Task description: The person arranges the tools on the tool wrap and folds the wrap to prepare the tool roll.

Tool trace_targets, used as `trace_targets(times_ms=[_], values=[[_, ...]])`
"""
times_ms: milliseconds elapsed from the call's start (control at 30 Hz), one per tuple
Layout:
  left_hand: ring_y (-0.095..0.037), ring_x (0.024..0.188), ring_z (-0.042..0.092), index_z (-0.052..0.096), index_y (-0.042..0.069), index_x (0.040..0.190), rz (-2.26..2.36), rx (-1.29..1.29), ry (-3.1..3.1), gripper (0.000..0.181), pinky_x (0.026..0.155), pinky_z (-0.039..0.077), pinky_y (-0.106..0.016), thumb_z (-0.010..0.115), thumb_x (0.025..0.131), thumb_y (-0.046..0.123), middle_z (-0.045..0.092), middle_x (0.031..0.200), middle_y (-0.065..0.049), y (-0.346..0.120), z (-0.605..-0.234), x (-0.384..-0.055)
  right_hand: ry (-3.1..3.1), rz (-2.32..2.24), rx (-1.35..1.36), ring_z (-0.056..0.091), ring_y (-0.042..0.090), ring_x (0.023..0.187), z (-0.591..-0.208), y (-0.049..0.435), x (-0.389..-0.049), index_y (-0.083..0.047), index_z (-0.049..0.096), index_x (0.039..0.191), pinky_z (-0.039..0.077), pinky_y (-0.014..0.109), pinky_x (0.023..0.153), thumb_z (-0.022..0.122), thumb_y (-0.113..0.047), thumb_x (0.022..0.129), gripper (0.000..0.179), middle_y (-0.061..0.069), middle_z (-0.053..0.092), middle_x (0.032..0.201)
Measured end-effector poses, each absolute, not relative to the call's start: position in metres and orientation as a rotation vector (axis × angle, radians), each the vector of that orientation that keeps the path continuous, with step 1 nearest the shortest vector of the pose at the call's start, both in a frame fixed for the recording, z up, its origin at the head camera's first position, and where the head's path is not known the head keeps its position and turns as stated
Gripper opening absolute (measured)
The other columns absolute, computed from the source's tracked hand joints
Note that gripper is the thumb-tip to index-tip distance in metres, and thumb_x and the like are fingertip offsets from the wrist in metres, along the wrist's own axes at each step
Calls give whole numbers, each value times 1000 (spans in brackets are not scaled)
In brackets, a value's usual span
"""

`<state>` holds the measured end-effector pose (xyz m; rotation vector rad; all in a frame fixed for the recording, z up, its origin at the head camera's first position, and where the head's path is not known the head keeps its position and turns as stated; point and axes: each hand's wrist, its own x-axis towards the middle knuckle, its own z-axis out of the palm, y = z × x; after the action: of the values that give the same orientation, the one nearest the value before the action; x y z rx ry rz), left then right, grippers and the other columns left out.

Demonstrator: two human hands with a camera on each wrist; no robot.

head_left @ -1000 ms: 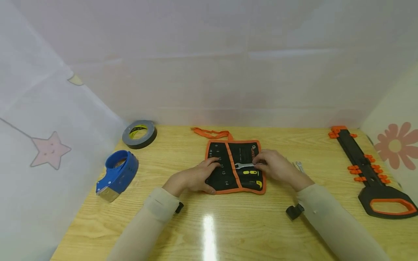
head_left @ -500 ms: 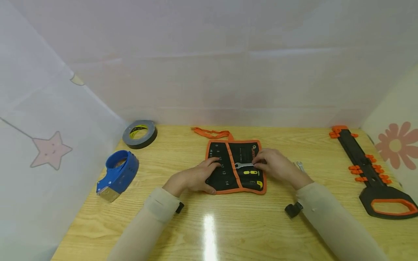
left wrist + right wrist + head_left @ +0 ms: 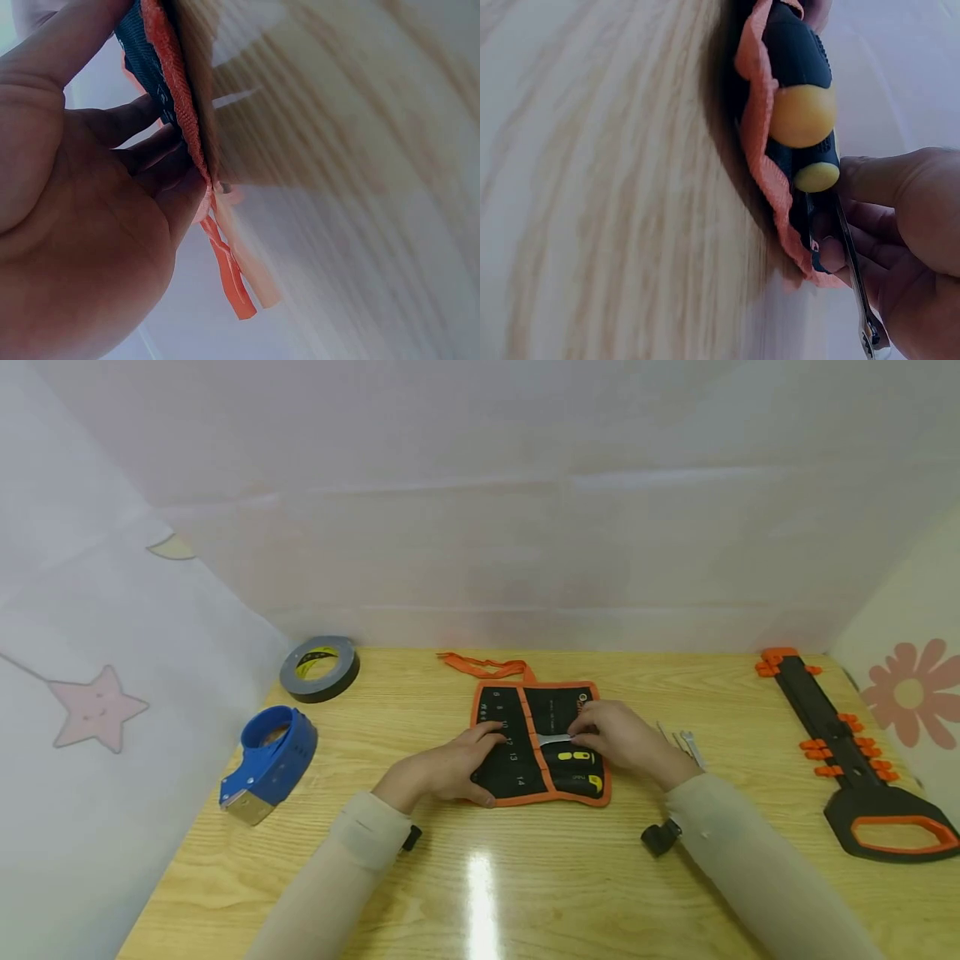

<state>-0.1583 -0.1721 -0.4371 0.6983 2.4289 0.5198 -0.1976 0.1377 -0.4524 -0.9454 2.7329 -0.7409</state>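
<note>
A black tool roll (image 3: 498, 768) with orange edging and printed size numbers lies unrolled on the wooden table. My left hand (image 3: 450, 766) rests on its left part, fingers fairly straight over the numbers, thumb at the lower edge. With thumb and fingers, my right hand (image 3: 618, 739) pinches a silver wrench (image 3: 555, 739). The wrench's left end is hidden under the orange band, and the right hand covers its other part. In the right wrist view, the wrench shank (image 3: 853, 259) runs between fingers and thumb. Black-and-yellow tool handles (image 3: 802, 116) sit in the roll beside it.
Small wrenches (image 3: 690, 745) lie right of the right hand. A black-and-orange clamp-like tool (image 3: 840, 743) is at the far right. A blue tape dispenser (image 3: 277, 760) and a tape roll (image 3: 345, 681) stand at left. An orange tie (image 3: 487, 668) trails behind the roll.
My right hand has moved left with the wrench, whose open end has gone from sight under the orange band. The left hand stays in place.
</note>
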Motion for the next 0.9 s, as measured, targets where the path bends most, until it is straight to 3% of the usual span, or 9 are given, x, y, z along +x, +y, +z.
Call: trace_targets(times_ms=[300, 633, 900], values=[[-33, 169, 14, 30, 11, 171, 513, 693, 2424, 99, 133, 30, -50, 86, 94, 36, 7, 183, -9, -171, -436, -158, 2695, -776, -947, 70, 18, 89, -452, 128, -199, -8, 85, 106, 61, 35, 78, 79, -11, 98, 10, 2, 75, 99], [-32, 170, 13, 26, 13, 171, 532, 700, 2415, 101, 134, 28, -51, 86, 95, 39, 7, 183, -9, -171, -438, -159, 2690, -724, -953, 71, 16, 88, -453, 109, -202, -11, 87, 101, 61, 38, 84, 82, -15, 97, 8, 0, 77, 98], [-33, 169, 13, 24, 13, 172, 523, 726, 2424, 102, 134, 28, -51, 86, 95, 39, 8, 183, -11, -174, -438, -159, 2670, -730, -945, 71, 18, 90, -455, 102, -202, -10, 86, 104, 61, 36, 81, 81, -14, 98, 9, 2, 76, 101]])
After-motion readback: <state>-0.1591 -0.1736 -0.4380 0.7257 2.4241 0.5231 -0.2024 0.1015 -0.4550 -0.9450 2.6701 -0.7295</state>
